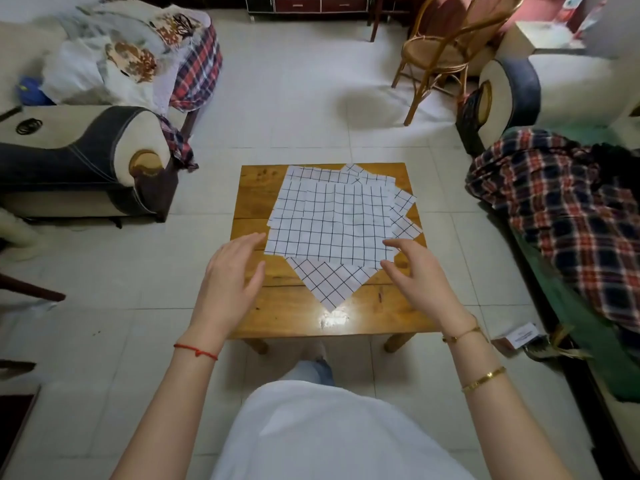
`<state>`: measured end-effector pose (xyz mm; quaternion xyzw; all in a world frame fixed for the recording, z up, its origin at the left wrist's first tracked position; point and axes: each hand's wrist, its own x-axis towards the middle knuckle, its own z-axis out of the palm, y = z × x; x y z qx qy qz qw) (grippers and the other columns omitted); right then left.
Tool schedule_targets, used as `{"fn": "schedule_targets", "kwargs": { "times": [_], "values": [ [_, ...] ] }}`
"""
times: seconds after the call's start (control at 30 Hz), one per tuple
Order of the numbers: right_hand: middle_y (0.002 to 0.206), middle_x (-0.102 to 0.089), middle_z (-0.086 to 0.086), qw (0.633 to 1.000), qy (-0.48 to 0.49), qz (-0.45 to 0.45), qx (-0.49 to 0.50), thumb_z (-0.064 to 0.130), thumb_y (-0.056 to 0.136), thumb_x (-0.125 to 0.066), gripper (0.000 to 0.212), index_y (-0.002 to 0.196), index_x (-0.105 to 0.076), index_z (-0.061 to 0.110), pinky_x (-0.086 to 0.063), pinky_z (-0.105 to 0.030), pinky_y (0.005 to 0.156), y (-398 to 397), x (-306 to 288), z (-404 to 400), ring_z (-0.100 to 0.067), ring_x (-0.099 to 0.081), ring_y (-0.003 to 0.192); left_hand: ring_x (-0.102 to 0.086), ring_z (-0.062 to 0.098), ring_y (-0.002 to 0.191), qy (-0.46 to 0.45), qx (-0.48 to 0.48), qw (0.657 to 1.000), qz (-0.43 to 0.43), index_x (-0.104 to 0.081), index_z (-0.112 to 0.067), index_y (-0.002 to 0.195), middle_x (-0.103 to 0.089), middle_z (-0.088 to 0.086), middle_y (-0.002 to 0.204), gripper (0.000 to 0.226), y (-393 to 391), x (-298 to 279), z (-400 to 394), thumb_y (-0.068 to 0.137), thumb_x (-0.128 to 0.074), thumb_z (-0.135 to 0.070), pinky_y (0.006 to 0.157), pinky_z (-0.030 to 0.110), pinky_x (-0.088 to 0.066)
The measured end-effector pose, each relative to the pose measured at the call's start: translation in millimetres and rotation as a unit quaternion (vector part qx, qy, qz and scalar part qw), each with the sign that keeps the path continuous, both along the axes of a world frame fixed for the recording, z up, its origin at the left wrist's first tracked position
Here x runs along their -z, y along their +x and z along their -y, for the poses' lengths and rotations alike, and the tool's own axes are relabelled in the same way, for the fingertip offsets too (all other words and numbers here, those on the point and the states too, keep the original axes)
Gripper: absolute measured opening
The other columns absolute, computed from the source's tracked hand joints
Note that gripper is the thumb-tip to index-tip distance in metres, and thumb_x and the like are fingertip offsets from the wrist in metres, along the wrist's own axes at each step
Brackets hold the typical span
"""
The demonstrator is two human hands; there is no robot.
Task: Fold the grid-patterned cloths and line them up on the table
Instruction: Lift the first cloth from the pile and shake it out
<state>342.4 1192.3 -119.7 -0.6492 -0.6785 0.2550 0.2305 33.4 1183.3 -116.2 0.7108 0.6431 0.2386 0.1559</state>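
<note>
Several white cloths with a black grid [332, 220] lie unfolded in a loose, fanned pile on a small wooden table [256, 199]. One lower cloth [329, 282] sticks out as a corner toward me. My left hand [232, 275] hovers at the pile's near left corner, fingers spread, holding nothing. My right hand [412, 268] hovers at the near right corner, thumb and fingers apart, its fingertips just at the top cloth's edge.
A sofa arm [104, 157] stands left of the table and a sofa with a plaid blanket [568, 209] to the right. A rattan chair [446, 46] stands on the tiled floor beyond. The table's near strip [311, 323] is bare wood.
</note>
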Motion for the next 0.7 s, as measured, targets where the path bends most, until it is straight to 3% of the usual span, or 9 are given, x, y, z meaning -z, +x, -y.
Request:
{"fn": "schedule_targets", "kwargs": {
  "times": [0.37, 0.7],
  "values": [
    [0.127, -0.055, 0.004, 1.0, 0.022, -0.006, -0.008, 0.029, 0.094, -0.055, 0.036, 0.128, -0.052, 0.017, -0.031, -0.02, 0.102, -35, 34, -117, -0.009, -0.044, 0.122, -0.05, 0.017, 0.124, -0.036, 0.032, 0.999, -0.023, -0.051, -0.02, 0.134, -0.056, -0.001, 0.132, 0.042, -26, 49, -121, 0.092, -0.057, -0.017, 0.107, 0.044, -0.041],
    [0.107, -0.061, 0.002, 0.999, -0.008, 0.015, -0.049, 0.025, 0.089, -0.061, 0.024, 0.111, -0.061, 0.015, -0.041, -0.028, 0.093, -79, 123, -206, -0.015, -0.051, 0.105, -0.051, 0.017, 0.119, -0.118, 0.002, 0.992, -0.033, -0.058, -0.02, 0.126, -0.059, -0.001, 0.124, 0.038, -36, 135, -194, 0.089, -0.064, -0.015, 0.104, 0.042, -0.042]
  ]
}}
